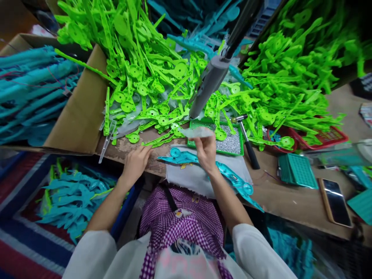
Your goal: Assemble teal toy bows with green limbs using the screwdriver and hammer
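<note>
My right hand (205,151) is closed in a pinch on a pale, see-through plastic piece (193,133) above the green basket's near side. Below it a long turquoise plastic part (232,176) lies across a white cloth (186,180), partly hidden by that hand and forearm. My left hand (136,162) rests at the table's front edge, fingers stretched out beside the end of a bright green plastic part (162,138). I cannot tell whether they touch it. The green basket (242,145) holds many small silvery pieces.
Heaped green parts (145,69) cover the back. A grey powered screwdriver (207,85) hangs over the table. A hammer (249,147), turquoise pads (298,170) and a phone (335,201) lie right. A cardboard box (84,112) stands left, above a blue bin of turquoise parts (72,197).
</note>
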Demonstrator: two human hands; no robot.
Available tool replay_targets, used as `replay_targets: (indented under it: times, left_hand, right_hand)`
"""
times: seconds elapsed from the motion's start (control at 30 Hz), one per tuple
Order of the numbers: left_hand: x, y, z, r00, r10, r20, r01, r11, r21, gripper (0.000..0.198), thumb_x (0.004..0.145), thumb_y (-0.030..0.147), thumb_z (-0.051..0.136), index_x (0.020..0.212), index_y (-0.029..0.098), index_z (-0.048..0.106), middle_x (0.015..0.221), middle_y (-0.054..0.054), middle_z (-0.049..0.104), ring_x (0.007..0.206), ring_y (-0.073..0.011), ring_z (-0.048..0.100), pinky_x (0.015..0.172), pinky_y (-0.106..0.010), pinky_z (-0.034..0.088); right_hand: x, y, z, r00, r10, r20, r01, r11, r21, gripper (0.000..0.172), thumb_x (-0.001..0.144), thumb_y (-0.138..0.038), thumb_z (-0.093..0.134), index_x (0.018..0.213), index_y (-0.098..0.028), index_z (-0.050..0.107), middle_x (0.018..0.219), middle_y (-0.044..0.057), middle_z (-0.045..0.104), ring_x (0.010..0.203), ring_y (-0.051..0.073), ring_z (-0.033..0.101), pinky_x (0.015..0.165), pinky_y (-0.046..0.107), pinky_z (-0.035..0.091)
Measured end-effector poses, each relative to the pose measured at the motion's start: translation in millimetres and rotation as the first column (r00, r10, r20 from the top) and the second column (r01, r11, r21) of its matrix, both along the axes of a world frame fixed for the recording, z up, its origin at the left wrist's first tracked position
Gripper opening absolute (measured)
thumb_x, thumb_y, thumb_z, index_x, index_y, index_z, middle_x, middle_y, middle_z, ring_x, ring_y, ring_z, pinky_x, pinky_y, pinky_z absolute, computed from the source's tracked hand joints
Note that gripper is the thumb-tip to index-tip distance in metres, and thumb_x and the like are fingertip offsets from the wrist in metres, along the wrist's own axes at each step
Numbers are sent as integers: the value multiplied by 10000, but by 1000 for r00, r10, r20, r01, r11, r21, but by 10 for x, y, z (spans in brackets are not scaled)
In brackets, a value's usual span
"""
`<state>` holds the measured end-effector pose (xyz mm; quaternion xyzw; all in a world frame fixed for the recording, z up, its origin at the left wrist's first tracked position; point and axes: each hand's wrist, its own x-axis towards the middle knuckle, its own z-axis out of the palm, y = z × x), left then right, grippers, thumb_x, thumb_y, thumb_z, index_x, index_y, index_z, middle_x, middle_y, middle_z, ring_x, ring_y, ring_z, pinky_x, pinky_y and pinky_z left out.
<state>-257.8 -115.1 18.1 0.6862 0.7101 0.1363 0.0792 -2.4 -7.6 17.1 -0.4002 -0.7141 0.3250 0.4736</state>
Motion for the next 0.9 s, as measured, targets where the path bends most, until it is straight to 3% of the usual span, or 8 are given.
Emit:
replay_targets:
  times: [0.1,0.2,0.4,0.57,0.63,0.7,0.8,0.9]
  left_hand:
    - [108,366,-62,994,8,-108,-3,999,51,350,1003,310,526,1295,193,681,1227,-166,684,1109,-342,638,948,-451,464]
    - [79,574,-167,994,-60,-96,62,998,18,381,963,301,601,1323,191,661,1212,-176,678,1128,-360,626,957,-477,463]
    - [-135,642,-308,986,-107,124,97,992,85,308,953,315,622,1225,184,683,1114,-123,718,1058,-301,675,915,-409,504]
    - [-179,518,-264,928,-179,328,125,976,180,307,951,399,628,1155,176,684,1068,-84,735,1017,-254,688,892,-362,532]
    - [-160,427,-248,913,-197,357,127,969,210,318,955,425,622,1149,182,688,1031,-76,736,976,-243,691,871,-354,535]
    - [-145,340,-246,909,-198,366,117,966,232,322,951,437,629,1143,187,697,1002,-70,740,940,-232,693,858,-346,536]
    - [-166,280,-260,900,-191,392,108,969,223,333,937,466,645,1119,195,712,1009,-73,751,936,-231,698,866,-346,538]
    - [-242,331,-268,875,-184,448,112,977,182,388,903,541,657,1067,196,729,1009,-78,760,945,-240,701,878,-358,543]
  right_hand:
    - [293,-133,-49,959,61,276,-133,959,249,400,990,-311,476,1390,-320,499,1238,123,683,1144,273,679,942,494,591]
    - [643,157,30,833,23,553,-236,919,316,373,983,-222,452,1312,-310,603,1259,114,704,1096,267,692,921,493,590]
    - [673,1067,569,797,-190,574,4,951,309,433,1009,-233,383,1407,-237,554,1407,139,616,1311,318,583,1053,602,494]
    - [259,158,433,905,-13,424,11,1000,6,399,991,-423,491,1314,-229,622,1207,143,719,1024,293,722,887,511,599]
    - [137,-295,209,948,147,281,-48,943,-331,463,971,-508,519,1338,-237,598,1065,108,759,744,232,736,712,433,625]
    - [34,-547,36,990,109,93,-44,852,-521,618,954,-577,516,1472,-245,461,1189,128,732,647,195,717,596,379,610]
    - [-112,-498,-36,997,-53,60,75,865,-497,733,953,-591,512,1573,-273,284,1471,175,566,777,203,738,671,388,624]
    - [-251,-168,16,957,-57,285,141,948,-284,609,981,-495,499,1529,-256,382,1539,179,494,1046,278,708,890,472,597]
